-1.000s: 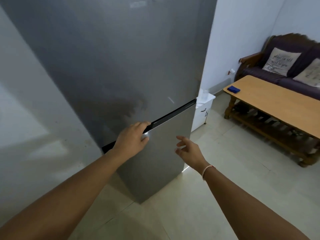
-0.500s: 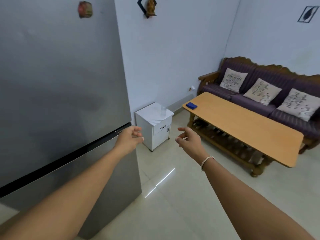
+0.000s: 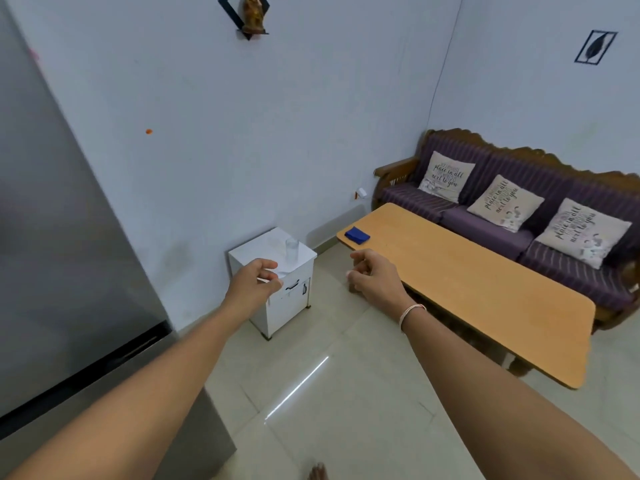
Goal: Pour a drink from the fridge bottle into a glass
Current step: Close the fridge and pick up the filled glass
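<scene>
On the white cabinet [image 3: 266, 249], glass [image 3: 291, 249] stands just beyond left fingers [image 3: 268, 273].

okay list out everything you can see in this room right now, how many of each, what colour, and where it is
Fridge: one, grey, doors shut, far left.
Cabinet: one, white, by the wall beside the fridge.
Glass: one, clear, upright on the cabinet.
Coffee table: one, light wood, right of the cabinet.
Blue item: one, on the table's far corner.
Sofa: one, purple with wood frame, behind the table.
Cushions: three, cream with lettering, on the sofa.
Wall ornaments: two, dark frames, high up.
Left hand: empty, fingers curled, before the cabinet.
Right hand: empty, fingers curled, pale wristband.
</scene>
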